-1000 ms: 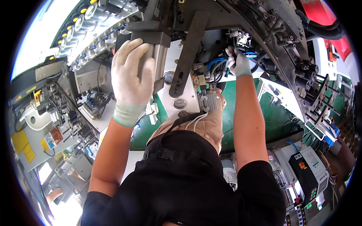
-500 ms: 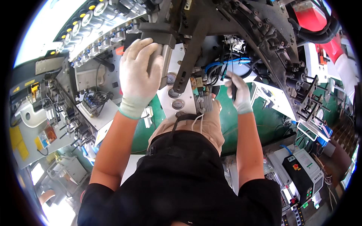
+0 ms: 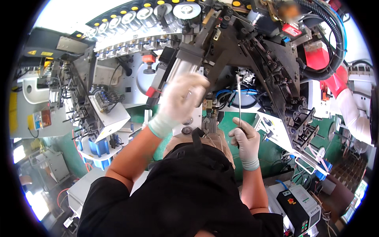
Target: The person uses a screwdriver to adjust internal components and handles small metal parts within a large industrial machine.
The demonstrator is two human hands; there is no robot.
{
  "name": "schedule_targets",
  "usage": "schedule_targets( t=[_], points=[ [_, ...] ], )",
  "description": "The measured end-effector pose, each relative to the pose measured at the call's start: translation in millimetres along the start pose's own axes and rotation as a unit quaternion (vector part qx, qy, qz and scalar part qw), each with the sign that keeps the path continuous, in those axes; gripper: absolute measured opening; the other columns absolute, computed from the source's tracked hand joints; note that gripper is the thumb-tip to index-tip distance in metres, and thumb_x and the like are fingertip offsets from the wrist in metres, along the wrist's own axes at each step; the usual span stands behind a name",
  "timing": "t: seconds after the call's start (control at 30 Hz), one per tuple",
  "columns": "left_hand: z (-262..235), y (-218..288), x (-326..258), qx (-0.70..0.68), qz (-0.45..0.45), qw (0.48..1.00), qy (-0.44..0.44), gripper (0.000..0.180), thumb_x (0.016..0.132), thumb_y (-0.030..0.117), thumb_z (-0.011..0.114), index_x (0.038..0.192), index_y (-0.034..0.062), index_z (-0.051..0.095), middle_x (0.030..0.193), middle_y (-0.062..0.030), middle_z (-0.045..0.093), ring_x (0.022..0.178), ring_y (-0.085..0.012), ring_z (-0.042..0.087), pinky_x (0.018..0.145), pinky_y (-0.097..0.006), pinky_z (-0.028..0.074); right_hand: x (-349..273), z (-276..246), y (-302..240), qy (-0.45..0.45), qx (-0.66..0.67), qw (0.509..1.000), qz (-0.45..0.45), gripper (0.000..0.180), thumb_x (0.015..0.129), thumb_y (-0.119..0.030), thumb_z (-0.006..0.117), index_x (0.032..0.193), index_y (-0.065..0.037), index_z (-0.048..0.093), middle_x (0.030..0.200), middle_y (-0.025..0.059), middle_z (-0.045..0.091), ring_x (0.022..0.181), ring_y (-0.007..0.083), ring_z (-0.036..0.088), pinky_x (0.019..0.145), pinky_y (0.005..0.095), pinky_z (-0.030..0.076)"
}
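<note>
My right hand (image 3: 245, 144), in a pale work glove, is closed around the lower end of a long, thin metal rod tool (image 3: 239, 98). The rod points away from me, and its small head lies in front of crumpled silvery foil (image 3: 248, 76); the exact kind of tool cannot be made out. My left hand (image 3: 183, 98), gloved too, is smeared by motion. It is over the near end of a grey cylinder with a dark end block (image 3: 190, 53), and whether it touches it cannot be told. Below that hand, a round gauge (image 3: 186, 130) shows on a pale panel.
Dark machine plates (image 3: 272, 67) with bolts rise at the right, beside a thick black corrugated hose (image 3: 335, 51). Blue tubing (image 3: 237, 93) runs in the middle. A row of metal rollers (image 3: 130, 19) lines the far left. A black-and-white control box (image 3: 298, 209) stands at the lower right.
My left hand has come off the cylinder's dark end block, moving right and nearer. My right hand has drawn back toward me with the rod tool. The view has shifted.
</note>
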State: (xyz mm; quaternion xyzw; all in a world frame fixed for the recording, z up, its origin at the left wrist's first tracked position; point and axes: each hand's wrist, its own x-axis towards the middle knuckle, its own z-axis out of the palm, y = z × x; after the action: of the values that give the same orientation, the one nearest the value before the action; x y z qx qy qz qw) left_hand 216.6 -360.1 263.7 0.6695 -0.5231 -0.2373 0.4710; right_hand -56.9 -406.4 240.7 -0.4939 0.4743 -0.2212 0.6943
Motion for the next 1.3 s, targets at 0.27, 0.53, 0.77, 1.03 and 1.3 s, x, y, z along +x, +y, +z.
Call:
schedule_targets(
  t=[0.27, 0.53, 0.77, 1.03, 1.3],
  points=[
    [56.8, 42.8, -30.2, -0.409, -0.207, 0.887, -0.049, 0.034, 0.115, 0.029, 0.046, 0.122, 0.0006, 0.063, 0.111, -0.0056, 0.069, 0.107, -0.0117, 0.062, 0.099, -0.03, 0.05, 6.0, 33.8, -58.6, -0.044, -0.364, 0.893, -0.261, 0.033, 0.086, -0.014, 0.076, 0.119, -0.007, 0.075, 0.083, 0.0111, 0.071, 0.075, 0.0314, 0.069, 0.068, 0.0404, 0.054],
    [32.1, 51.3, -35.1, -0.453, -0.23, 0.852, -0.128, 0.036, 0.115, 0.03, 0.045, 0.11, -0.0018, 0.062, 0.065, 0.0024, 0.046, 0.056, -0.0069, 0.038, 0.057, -0.026, 0.035, 32.9, -2.9, -91.9, -0.048, -0.01, 0.991, -0.128, 0.027, 0.095, -0.006, 0.065, 0.119, 0.006, 0.072, 0.101, 0.0086, 0.074, 0.089, 0.0114, 0.068, 0.083, 0.027, 0.055],
    [37.8, 66.0, -37.7, -0.419, -0.255, 0.851, -0.187, 0.038, 0.114, 0.032, 0.045, 0.114, -0.0006, 0.064, 0.07, 0.0075, 0.047, 0.059, -0.0029, 0.039, 0.056, -0.021, 0.033, 53.0, 16.0, -85.6, -0.133, 0.044, 0.974, -0.178, 0.02, 0.092, -0.004, 0.068, 0.109, 0.001, 0.076, 0.106, 0.0079, 0.075, 0.097, 0.0147, 0.07, 0.087, 0.0292, 0.054],
    [42.1, 61.6, -31.8, -0.287, -0.277, 0.91, -0.11, 0.035, 0.114, 0.031, 0.047, 0.113, 0.0019, 0.066, 0.071, 0.0075, 0.046, 0.061, -0.0018, 0.04, 0.055, -0.02, 0.034, 46.9, 20.0, -82.1, 0.021, -0.193, 0.911, -0.363, 0.006, 0.088, -0.004, 0.07, 0.092, -0.002, 0.075, 0.082, 0.0125, 0.07, 0.074, 0.0284, 0.068, 0.069, 0.0383, 0.054],
    [16.7, 52.6, -5.2, -0.243, -0.258, 0.935, -0.032, 0.035, 0.115, 0.026, 0.044, 0.116, -0.0019, 0.065, 0.064, 0.0071, 0.041, 0.057, -0.0027, 0.033, 0.054, -0.022, 0.029, 32.8, -6.3, -54.4, -0.028, -0.003, 0.985, -0.17, 0.018, 0.099, -0.015, 0.066, 0.092, -0.001, 0.074, 0.082, 0.008, 0.073, 0.07, 0.0161, 0.068, 0.065, 0.0304, 0.053]
  ],
)
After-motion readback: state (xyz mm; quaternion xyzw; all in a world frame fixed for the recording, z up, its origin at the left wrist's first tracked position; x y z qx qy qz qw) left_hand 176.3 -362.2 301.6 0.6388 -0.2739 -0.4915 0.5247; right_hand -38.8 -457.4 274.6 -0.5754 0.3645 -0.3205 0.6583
